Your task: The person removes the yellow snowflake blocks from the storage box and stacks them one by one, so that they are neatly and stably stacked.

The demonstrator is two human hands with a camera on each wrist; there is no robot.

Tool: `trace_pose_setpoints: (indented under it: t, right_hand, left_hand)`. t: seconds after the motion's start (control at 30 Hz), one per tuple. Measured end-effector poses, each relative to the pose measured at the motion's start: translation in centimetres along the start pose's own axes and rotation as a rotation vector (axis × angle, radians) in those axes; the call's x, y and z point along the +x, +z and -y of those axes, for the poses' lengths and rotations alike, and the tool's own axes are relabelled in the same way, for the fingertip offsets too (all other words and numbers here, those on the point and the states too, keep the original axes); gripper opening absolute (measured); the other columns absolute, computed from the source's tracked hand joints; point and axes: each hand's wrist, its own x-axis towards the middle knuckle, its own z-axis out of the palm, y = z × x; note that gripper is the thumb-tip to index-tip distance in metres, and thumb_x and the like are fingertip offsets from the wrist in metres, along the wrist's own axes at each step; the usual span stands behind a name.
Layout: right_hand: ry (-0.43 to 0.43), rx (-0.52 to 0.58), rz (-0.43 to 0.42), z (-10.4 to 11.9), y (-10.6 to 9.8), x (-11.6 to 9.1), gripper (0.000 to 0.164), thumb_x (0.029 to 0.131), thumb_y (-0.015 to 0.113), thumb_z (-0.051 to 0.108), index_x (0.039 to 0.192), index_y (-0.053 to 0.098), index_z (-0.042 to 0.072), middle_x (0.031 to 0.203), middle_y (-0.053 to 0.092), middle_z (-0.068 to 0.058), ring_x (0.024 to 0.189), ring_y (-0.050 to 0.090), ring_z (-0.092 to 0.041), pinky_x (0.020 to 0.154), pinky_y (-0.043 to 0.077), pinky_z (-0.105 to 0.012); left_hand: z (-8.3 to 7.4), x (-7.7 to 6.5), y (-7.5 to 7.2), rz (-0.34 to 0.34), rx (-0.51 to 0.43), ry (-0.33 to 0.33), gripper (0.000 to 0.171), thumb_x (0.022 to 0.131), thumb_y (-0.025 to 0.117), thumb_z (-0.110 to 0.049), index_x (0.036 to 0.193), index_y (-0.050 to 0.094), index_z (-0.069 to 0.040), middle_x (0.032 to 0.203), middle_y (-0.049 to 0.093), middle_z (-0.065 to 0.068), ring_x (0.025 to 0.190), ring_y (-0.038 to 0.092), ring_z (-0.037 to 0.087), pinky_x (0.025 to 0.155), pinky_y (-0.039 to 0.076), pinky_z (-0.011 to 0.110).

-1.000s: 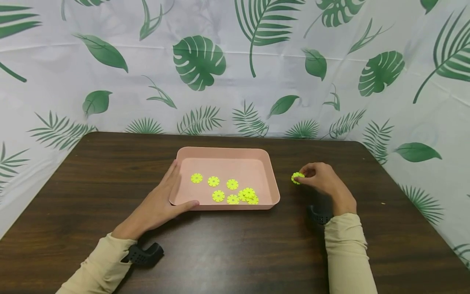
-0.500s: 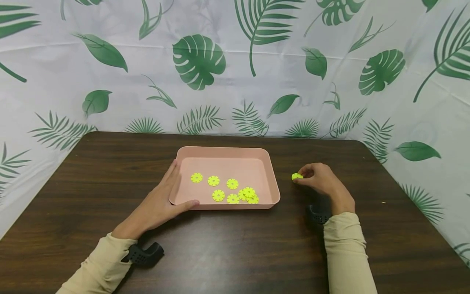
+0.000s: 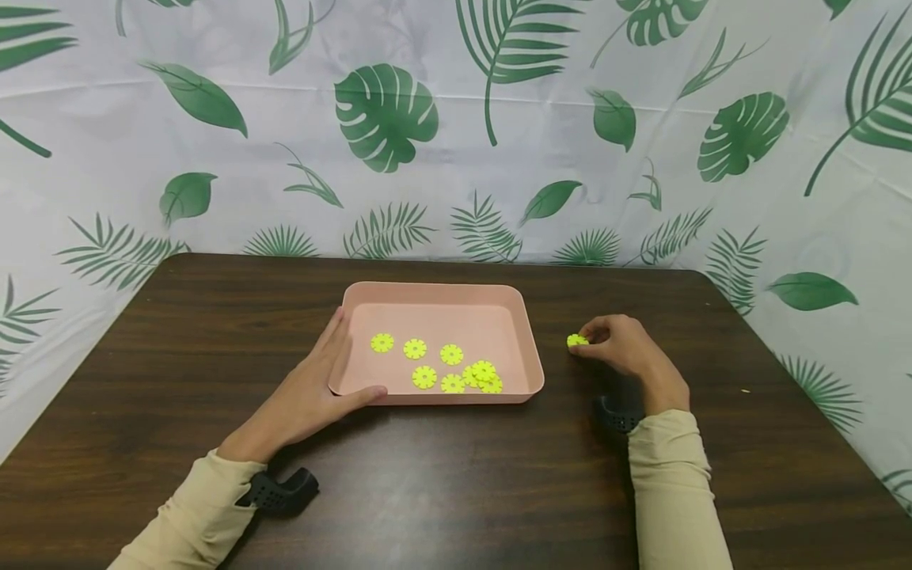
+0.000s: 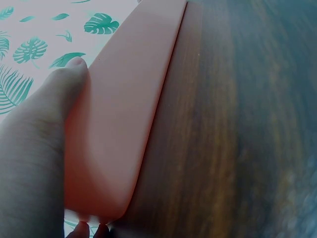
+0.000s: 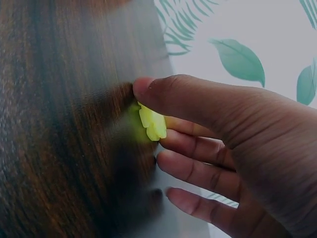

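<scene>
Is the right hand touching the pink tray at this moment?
No, the right hand pinches a yellow disc to the right of the pink tray, with the table showing between hand and tray.

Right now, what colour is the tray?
Pink; the tray shows best in the head view.

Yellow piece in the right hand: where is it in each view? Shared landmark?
Head: yellow piece right of centre, below mid-height, pinched in the right hand, right of the pink tray.
Left wrist: not in it.
Right wrist: near the middle.
Landmark: leaf-print backdrop, in all three views.
</scene>
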Motion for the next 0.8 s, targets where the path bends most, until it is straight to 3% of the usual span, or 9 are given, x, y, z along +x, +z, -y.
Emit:
trace_pose_setpoints:
  t: [0.33,0.53,0.8]
  right_hand:
    - [-0.004,-0.007,-0.042,0.6,-0.5,-0.3,0.047,0.096,0.075,0.031,0.119,0.068,-0.009,0.110,0.071,-0.024,0.100,0.066,-0.038,0.093,0.054,-0.056]
    - [-0.063,-0.003,-0.096,2.3,-1.1,-0.5,0.047,0.099,0.073,0.032,0.122,0.068,-0.008,0.112,0.070,-0.024,0.104,0.066,-0.039,0.093,0.054,-0.057]
    - [-0.126,0.017,-0.104,5.3,-0.7,0.1,0.043,0.098,0.073,0.029,0.121,0.069,-0.007,0.110,0.070,-0.020,0.101,0.066,-0.035,0.088,0.057,-0.052]
  left_hand:
    - [0.0,0.0,0.0,0.000,0.001,0.008,0.117,0.089,0.067,-0.068,0.167,-0.004,-0.018,0.174,-0.009,-0.002,0.158,0.011,0.033,0.114,0.029,0.068]
    - [0.0,-0.1,-0.1,-0.004,-0.011,0.017,0.116,0.089,0.067,-0.066,0.167,-0.004,-0.019,0.174,-0.009,-0.001,0.158,0.013,0.034,0.113,0.030,0.069]
    - [-0.1,-0.2,-0.1,-0.010,-0.022,0.015,0.117,0.088,0.068,-0.067,0.167,-0.003,-0.019,0.174,-0.008,-0.002,0.158,0.012,0.032,0.114,0.030,0.068]
